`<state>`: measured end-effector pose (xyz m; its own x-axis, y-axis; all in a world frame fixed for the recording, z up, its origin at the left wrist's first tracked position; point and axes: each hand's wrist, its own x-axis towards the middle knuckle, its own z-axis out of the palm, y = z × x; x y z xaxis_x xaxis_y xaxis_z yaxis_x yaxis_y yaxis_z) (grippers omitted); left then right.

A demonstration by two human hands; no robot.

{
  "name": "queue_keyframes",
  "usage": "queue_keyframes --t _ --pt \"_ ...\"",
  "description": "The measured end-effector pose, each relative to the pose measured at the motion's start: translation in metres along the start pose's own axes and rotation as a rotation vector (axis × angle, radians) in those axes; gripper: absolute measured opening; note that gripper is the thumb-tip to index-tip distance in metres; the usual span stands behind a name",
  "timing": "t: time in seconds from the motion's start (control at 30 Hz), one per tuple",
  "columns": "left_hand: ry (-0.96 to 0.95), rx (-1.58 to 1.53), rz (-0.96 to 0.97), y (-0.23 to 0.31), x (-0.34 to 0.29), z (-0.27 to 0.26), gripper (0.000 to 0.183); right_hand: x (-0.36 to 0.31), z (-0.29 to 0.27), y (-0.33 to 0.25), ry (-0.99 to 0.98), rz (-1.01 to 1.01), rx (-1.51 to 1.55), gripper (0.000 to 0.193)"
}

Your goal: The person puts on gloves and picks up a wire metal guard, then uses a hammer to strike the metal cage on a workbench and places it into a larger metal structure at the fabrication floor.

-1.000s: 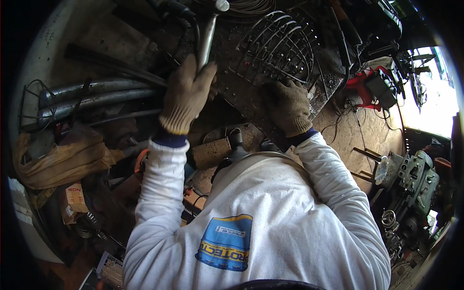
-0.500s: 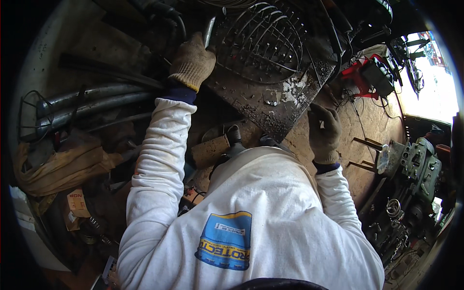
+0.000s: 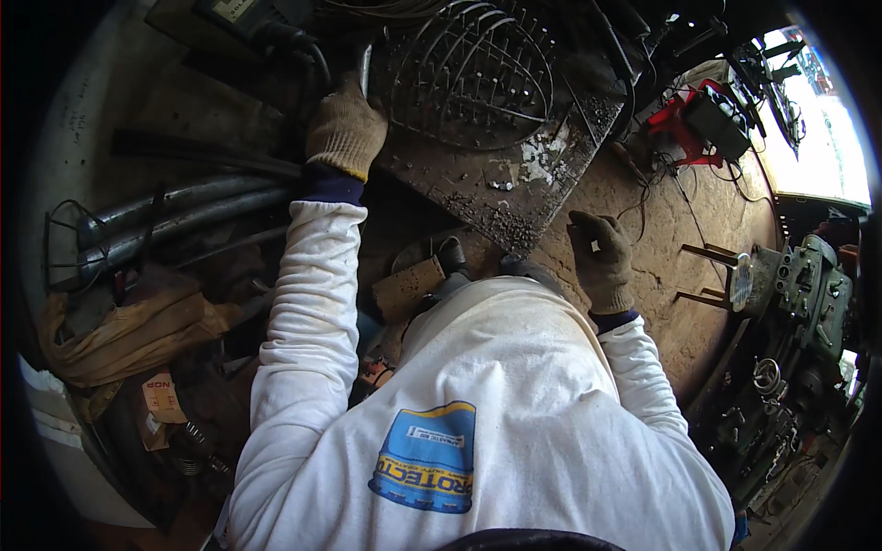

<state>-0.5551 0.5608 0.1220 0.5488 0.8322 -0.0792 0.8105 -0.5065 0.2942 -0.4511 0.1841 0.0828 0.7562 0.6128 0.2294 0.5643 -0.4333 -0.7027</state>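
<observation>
My left hand point(image 3: 347, 130), in a tan knitted work glove, is closed around a short, shiny metal rod or tube point(image 3: 366, 70) that points away from me. It is at the left edge of a dark metal worktable point(image 3: 441, 174). On that table lies a round wire frame point(image 3: 473, 73) with curved bars across it. My right hand point(image 3: 602, 262), gloved alike, hangs off the table's near right side with its fingers curled in. A small pale spot shows at those fingers; whether it is a held thing or a gap, I cannot tell.
Metal pipes point(image 3: 184, 216) lie at the left above a brown cloth bundle point(image 3: 138, 340). A red stool-like item point(image 3: 675, 133) with a dark box stands at the far right among cables. A small stool point(image 3: 738, 280) and a green machine point(image 3: 813, 294) are at the right.
The whole view has shifted slightly. The rod in my left hand stands straighter and tilts less to the right. My right hand keeps its curled shape, a little farther from the table.
</observation>
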Motion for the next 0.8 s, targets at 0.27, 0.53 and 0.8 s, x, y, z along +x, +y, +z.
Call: queue_keyframes --t 0.27,0.53,0.8 --pt "0.193 0.168 0.326 -0.011 -0.024 -0.017 0.031 -0.007 -0.009 0.004 -0.038 0.006 -0.023 0.017" --pt "0.466 0.061 0.549 0.004 -0.055 0.028 0.093 -0.017 -0.013 0.016 -0.088 0.102 0.006 0.017" --pt "0.348 0.059 0.486 -0.003 -0.047 0.035 0.091 -0.014 -0.020 0.035 -0.150 0.114 -0.007 0.015"
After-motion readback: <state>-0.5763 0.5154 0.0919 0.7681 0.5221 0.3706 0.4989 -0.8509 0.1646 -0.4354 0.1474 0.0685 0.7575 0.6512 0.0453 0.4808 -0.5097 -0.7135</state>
